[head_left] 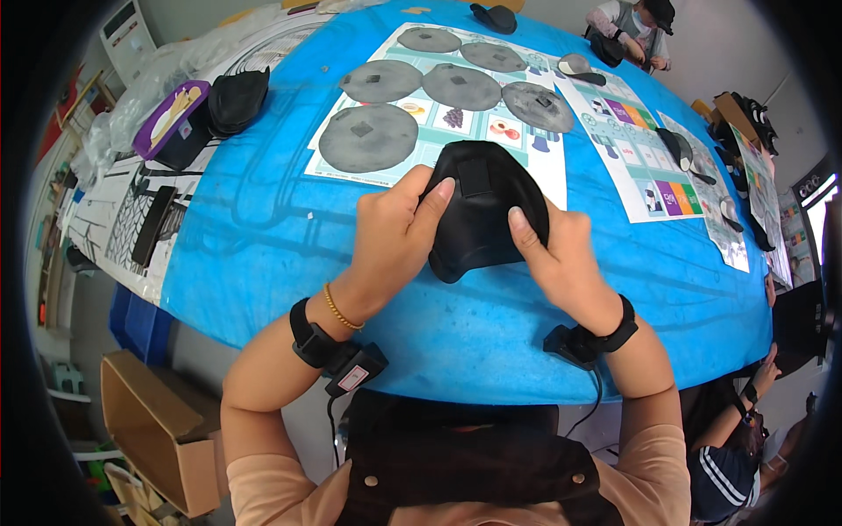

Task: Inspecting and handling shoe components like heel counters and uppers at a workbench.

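A: What's the biggest thing here?

B: The table point(465, 351), draped in thin blue sheeting with soft creases and a faint sheen.

A: And after that?

B: A flat printed sheet point(544, 167) with straight edges, lying on the blue, with pictures of fruit. Then a cardboard box point(200, 478), brown, matte and boxy, down at the left beside the table.

A: What about the piece being handled?

B: A black shell point(478, 223), smooth and dully shining, with a rounded top and a curving lower edge. It's over the near part of the table, just in front of the printed sheet. Leather or plastic, I can't tell.

A: And the hands?

B: Both clamped on it. The left hand point(390, 232) grips the left edge, thumb point(436, 200) pressed on the near face; the right hand point(570, 263) pinches the right edge likewise.

A: Smaller still?

B: Six grey discs point(368, 145), mottled, roughly oval to the eye, spread on the sheet. Then a squarish patch point(476, 177) on the shell, and a beaded golden bracelet point(338, 309) on the left wrist.
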Tool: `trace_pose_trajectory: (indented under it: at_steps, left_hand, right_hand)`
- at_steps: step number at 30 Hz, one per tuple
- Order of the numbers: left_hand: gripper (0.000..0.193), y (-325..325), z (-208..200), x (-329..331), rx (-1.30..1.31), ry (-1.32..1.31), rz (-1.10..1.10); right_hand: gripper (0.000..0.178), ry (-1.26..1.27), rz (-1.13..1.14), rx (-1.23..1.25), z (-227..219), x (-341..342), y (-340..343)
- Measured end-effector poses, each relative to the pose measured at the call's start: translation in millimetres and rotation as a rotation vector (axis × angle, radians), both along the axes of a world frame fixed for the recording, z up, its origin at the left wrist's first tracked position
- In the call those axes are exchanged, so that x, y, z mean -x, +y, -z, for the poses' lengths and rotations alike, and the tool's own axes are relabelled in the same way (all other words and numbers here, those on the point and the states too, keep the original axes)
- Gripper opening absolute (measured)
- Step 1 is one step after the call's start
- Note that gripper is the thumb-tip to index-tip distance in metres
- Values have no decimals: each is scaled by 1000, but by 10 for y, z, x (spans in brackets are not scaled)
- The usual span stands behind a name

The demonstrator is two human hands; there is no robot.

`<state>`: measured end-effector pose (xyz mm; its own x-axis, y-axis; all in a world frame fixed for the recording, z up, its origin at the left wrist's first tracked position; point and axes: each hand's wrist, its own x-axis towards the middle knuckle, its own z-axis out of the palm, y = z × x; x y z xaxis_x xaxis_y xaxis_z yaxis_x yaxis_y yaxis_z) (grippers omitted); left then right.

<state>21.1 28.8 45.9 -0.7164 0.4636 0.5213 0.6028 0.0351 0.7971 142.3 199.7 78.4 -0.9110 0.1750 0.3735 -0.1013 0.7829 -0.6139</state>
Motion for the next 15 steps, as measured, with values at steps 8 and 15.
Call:
trace_pose_trajectory:
  at_steps: [8,15]
  left_hand:
    - [27,120,79,-17,-154,-247,88]
    - [40,40,78,29,-15,-382,204]
  right_hand:
    - [34,109,49,-77,80,100,18]
    - [29,29,82,-198,141,81,14]
